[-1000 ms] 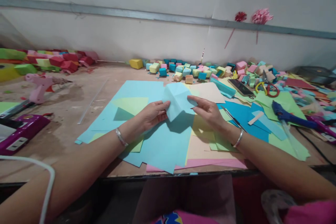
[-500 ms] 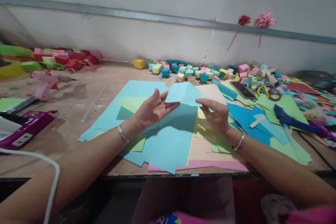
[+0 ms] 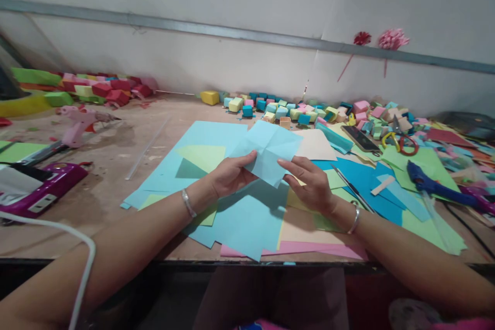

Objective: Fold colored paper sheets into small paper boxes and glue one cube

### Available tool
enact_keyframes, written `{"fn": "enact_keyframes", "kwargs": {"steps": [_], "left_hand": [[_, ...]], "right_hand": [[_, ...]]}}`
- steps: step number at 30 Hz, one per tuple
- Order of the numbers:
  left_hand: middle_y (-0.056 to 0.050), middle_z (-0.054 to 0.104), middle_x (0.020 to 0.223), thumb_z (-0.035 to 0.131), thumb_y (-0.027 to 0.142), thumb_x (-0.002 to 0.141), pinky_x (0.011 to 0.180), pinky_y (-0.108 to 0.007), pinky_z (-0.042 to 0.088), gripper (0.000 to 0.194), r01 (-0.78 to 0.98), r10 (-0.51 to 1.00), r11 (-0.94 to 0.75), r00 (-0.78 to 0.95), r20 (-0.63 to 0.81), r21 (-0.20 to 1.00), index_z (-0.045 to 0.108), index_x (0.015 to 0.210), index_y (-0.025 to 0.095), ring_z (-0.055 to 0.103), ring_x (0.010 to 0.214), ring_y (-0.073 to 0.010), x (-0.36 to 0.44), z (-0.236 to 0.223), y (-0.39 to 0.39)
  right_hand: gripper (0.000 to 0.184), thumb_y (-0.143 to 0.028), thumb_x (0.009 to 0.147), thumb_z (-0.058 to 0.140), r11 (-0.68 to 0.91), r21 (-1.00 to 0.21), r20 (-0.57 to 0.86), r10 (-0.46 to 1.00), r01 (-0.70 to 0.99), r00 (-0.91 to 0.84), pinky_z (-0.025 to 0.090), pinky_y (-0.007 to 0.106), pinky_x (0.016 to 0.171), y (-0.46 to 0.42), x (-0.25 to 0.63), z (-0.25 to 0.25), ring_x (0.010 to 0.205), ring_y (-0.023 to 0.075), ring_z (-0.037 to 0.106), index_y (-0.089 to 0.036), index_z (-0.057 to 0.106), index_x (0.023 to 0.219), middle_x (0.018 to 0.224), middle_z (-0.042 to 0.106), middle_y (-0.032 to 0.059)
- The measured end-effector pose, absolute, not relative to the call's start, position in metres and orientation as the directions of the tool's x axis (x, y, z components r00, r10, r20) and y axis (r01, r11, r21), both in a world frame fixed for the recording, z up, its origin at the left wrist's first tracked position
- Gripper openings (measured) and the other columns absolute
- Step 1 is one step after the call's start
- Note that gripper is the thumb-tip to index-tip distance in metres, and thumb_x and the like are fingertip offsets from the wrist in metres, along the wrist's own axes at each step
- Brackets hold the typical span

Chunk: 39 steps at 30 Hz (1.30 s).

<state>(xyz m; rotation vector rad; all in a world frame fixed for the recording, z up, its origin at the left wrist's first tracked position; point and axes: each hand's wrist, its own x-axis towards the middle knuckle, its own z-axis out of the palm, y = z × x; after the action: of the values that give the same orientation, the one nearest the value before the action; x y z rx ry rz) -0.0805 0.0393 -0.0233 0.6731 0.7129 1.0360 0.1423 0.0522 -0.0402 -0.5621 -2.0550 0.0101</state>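
Observation:
Both hands hold one creased light blue paper square [image 3: 268, 150] a little above the table. My left hand [image 3: 230, 175] pinches its near left edge. My right hand [image 3: 309, 183] grips its near right corner with the fingers curled under. The square is spread open and shows fold lines across its middle. Beneath it lie larger sheets of light blue paper [image 3: 240, 211], pale green, cream and pink paper, overlapping on the wooden table [image 3: 112, 165]. Each wrist wears a silver bangle.
Small folded paper boxes [image 3: 278, 108] in many colours are heaped along the back wall, with bigger ones [image 3: 96, 87] at far left. A pink glue gun [image 3: 79, 121], a purple stapler [image 3: 42, 185], a blue glue gun [image 3: 429, 180], scissors [image 3: 402, 142], a phone [image 3: 361, 139] and a white cable [image 3: 83, 263] surround the sheets.
Half a second ago my left hand was open under the folded square; now the square is spread flat, lowered toward me, and both hands grip it. The view has shifted slightly.

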Motion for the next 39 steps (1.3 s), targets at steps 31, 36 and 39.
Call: {"fn": "enact_keyframes", "kwargs": {"steps": [31, 36, 39], "left_hand": [[-0.01, 0.072, 0.079, 0.078, 0.016, 0.073, 0.095, -0.04, 0.052, 0.01, -0.497, 0.945, 0.309, 0.257, -0.202, 0.811, 0.07, 0.071, 0.009, 0.069, 0.087, -0.0235, -0.064, -0.029, 0.026], [-0.001, 0.066, 0.066, 0.077, 0.009, 0.07, 0.078, -0.035, 0.056, 0.009, -0.468, 0.975, 0.221, 0.118, -0.187, 0.856, 0.07, 0.069, 0.013, 0.063, 0.065, -0.0141, -0.062, -0.031, 0.026], [-0.004, 0.068, 0.072, 0.075, 0.012, 0.075, 0.091, -0.037, 0.054, 0.009, -0.501, 0.962, 0.267, 0.195, -0.193, 0.823, 0.069, 0.068, 0.012, 0.066, 0.078, -0.0165, -0.06, -0.028, 0.024]], "right_hand": [[0.011, -0.029, 0.07, 0.077, 0.231, -0.971, 0.217, 0.957, 0.054, -0.193, 0.052, 0.029, 0.057, 0.045, 0.129, -0.037, 0.057, 0.0143, 0.063, -0.02, 0.076, 0.077, 0.068, 0.07, 0.0023], [0.02, -0.037, 0.073, 0.074, 0.194, -0.976, 0.157, 0.942, 0.101, -0.295, 0.049, 0.028, 0.058, 0.043, 0.126, -0.039, 0.058, 0.0143, 0.061, -0.018, 0.07, 0.073, 0.062, 0.068, 0.0016], [0.024, -0.042, 0.082, 0.065, 0.212, -0.972, 0.183, 0.955, 0.106, -0.234, 0.046, 0.027, 0.055, 0.045, 0.124, -0.042, 0.056, 0.0136, 0.059, -0.02, 0.061, 0.074, 0.06, 0.065, 0.0002]]}}
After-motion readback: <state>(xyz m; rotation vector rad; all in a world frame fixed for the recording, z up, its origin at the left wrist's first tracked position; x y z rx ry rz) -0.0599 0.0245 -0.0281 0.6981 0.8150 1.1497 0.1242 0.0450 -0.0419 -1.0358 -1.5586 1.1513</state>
